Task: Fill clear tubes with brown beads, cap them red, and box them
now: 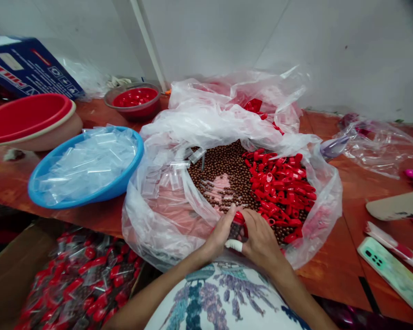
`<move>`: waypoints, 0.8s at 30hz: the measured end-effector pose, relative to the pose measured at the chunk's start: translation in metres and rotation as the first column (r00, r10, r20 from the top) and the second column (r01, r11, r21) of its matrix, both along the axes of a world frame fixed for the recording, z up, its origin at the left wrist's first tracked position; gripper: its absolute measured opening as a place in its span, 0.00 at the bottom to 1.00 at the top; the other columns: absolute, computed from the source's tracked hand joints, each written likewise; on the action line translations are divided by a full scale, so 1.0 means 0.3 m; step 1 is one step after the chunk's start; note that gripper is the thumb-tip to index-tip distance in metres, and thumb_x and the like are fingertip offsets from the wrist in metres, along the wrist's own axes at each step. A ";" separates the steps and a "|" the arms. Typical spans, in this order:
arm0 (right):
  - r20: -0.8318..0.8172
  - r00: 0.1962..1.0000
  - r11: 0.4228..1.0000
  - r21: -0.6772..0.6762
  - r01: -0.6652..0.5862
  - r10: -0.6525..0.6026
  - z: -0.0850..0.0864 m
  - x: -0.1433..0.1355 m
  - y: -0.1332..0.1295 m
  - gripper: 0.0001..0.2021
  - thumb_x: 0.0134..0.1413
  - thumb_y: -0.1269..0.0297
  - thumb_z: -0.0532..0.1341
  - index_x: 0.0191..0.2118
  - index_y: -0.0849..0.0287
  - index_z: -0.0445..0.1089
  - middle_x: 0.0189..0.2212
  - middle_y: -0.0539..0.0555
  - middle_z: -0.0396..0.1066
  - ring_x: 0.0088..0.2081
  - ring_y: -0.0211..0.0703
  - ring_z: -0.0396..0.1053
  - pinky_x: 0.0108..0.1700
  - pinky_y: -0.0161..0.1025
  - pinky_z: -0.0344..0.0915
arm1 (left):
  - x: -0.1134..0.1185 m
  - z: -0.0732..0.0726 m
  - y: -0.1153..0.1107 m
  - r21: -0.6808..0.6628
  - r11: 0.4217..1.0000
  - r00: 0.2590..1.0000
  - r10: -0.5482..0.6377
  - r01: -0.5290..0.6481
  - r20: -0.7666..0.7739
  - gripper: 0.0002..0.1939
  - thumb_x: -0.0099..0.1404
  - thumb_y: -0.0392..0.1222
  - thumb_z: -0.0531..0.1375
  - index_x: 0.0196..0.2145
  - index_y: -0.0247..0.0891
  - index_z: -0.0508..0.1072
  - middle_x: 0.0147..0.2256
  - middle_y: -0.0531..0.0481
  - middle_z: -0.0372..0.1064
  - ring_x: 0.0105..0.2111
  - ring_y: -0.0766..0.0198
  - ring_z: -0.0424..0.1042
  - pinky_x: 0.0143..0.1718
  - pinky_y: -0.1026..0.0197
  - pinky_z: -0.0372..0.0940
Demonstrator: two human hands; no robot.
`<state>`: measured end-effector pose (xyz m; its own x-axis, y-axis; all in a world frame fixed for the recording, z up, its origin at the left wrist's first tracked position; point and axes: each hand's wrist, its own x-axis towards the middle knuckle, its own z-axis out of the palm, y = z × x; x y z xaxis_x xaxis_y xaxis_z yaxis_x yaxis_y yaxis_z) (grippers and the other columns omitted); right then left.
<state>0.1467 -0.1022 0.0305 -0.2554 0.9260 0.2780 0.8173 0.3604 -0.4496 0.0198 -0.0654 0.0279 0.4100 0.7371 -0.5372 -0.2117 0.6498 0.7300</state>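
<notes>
Between my left hand (219,236) and my right hand (261,236) is a small clear container with a red cap (239,217), dark inside where it shows. Both hands are closed around it, low over the near edge of a plastic bag. A white wrap (234,245) covers one finger of the right hand. In the rolled-open clear bag (172,229) lie many small brown beads (223,158). Red plastic caps (282,183) are heaped on the beads at the right, and a few clear plastic cases (158,178) lie at the left.
A blue basin (34,192) of clear cases stands left, near red and white basins (72,114) and a bowl (106,98) of red pieces. Below left, a carton (10,270) holds red-capped containers. A phone (395,275) lies right. Another bag (223,87) sits behind.
</notes>
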 end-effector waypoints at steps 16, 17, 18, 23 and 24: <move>-0.065 0.993 0.995 -0.005 -0.097 0.096 -0.041 -0.030 0.026 0.40 0.51 0.54 0.60 0.64 0.63 0.40 0.52 0.65 0.61 0.51 0.55 0.62 0.50 0.51 0.63 | -0.036 0.032 0.007 0.005 1.000 0.989 0.029 -0.029 -0.147 0.37 0.58 0.69 0.42 0.34 0.32 0.72 0.17 0.52 0.63 0.16 0.69 0.61 0.17 0.67 0.56; -0.090 0.992 0.996 -0.025 -0.090 0.088 -0.044 -0.031 0.022 0.41 0.51 0.55 0.60 0.64 0.62 0.39 0.52 0.65 0.60 0.51 0.55 0.62 0.51 0.51 0.63 | -0.038 0.034 0.005 0.017 1.000 0.989 0.011 -0.009 -0.147 0.38 0.57 0.70 0.41 0.35 0.32 0.72 0.17 0.53 0.63 0.16 0.69 0.61 0.18 0.67 0.56; -0.108 0.991 0.995 -0.044 -0.087 0.081 -0.045 -0.031 0.017 0.41 0.51 0.55 0.60 0.64 0.62 0.39 0.53 0.65 0.60 0.52 0.55 0.61 0.51 0.51 0.62 | -0.039 0.035 0.002 0.028 1.000 0.989 0.001 0.003 -0.147 0.38 0.57 0.70 0.41 0.36 0.33 0.72 0.17 0.53 0.63 0.16 0.69 0.61 0.18 0.67 0.56; -0.192 0.973 0.981 -0.123 -0.150 0.125 -0.019 -0.010 -0.001 0.41 0.53 0.57 0.59 0.65 0.60 0.34 0.60 0.63 0.51 0.60 0.54 0.51 0.57 0.52 0.57 | -0.043 0.030 -0.009 0.104 0.994 0.982 -0.010 0.031 -0.191 0.36 0.60 0.66 0.41 0.39 0.32 0.73 0.22 0.49 0.69 0.20 0.65 0.65 0.24 0.62 0.62; -0.228 0.965 0.975 -0.145 -0.168 0.132 -0.012 -0.004 -0.001 0.38 0.55 0.58 0.57 0.65 0.59 0.36 0.60 0.62 0.51 0.60 0.52 0.51 0.57 0.51 0.56 | -0.044 0.030 -0.010 0.154 0.988 0.976 0.013 0.021 -0.217 0.33 0.61 0.64 0.43 0.40 0.33 0.72 0.25 0.48 0.71 0.24 0.63 0.67 0.29 0.60 0.64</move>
